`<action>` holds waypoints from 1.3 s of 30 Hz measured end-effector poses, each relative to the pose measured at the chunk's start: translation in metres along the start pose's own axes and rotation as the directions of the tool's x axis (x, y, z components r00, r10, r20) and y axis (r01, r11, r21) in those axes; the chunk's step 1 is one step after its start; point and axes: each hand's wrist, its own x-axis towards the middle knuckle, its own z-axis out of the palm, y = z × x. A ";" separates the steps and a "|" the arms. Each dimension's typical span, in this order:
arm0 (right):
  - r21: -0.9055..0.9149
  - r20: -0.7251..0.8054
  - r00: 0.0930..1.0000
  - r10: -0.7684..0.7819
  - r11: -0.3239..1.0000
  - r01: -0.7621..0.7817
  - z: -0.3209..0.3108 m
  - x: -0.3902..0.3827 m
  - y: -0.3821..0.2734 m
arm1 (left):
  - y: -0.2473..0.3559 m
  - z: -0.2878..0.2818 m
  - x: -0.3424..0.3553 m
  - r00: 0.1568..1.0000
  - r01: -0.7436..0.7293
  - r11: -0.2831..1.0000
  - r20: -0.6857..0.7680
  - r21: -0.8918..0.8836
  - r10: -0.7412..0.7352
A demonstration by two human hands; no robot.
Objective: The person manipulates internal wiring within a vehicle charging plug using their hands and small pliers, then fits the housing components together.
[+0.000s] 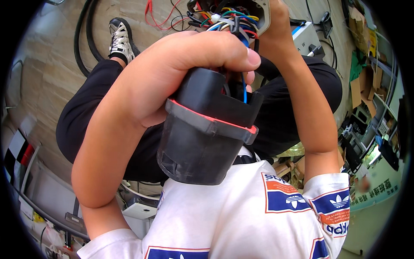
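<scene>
My left hand (pixel 194 56) is closed round the upper part of a black plastic housing (pixel 202 146), its thumb pointing right. A grey collar with a red seal line (pixel 211 118) rings the housing, and a blue wire (pixel 245 88) runs down into its open top. Farther up, my right hand (pixel 276 19) grips the side of a grey casing (pixel 264 17), with its fingers partly cut off by the view's edge. A bundle of coloured wires (pixel 235 19) with a white tie spills from that casing toward my left hand. Where the wires end is hidden behind my left hand.
Red and black thin leads (pixel 161 19) lie on the tiled floor ahead, beside a thick black hose (pixel 82 39). My shoe (pixel 120 41) is at the far left. A white box with a plug (pixel 306 39) stands beyond my right arm. Cardboard boxes (pixel 364 86) and clutter line the right side.
</scene>
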 end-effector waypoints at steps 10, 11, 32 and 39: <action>0.011 -0.040 0.999 -0.016 1.000 0.017 -0.002 0.004 -0.002 | 0.005 0.000 -0.002 0.995 0.094 0.995 -0.042 -0.042 -0.096; 0.064 -0.064 0.997 -0.046 0.997 0.050 0.000 0.005 0.002 | 0.006 0.000 -0.003 0.995 0.098 0.993 -0.026 -0.072 -0.101; -0.033 -0.142 0.984 -0.103 0.994 0.099 -0.001 -0.002 -0.011 | 0.006 0.006 -0.015 0.989 0.145 0.982 -0.015 -0.124 -0.148; -0.024 -0.054 0.998 -0.012 1.000 0.011 0.003 -0.010 -0.010 | -0.002 0.008 -0.014 0.985 0.166 0.983 -0.045 -0.079 -0.169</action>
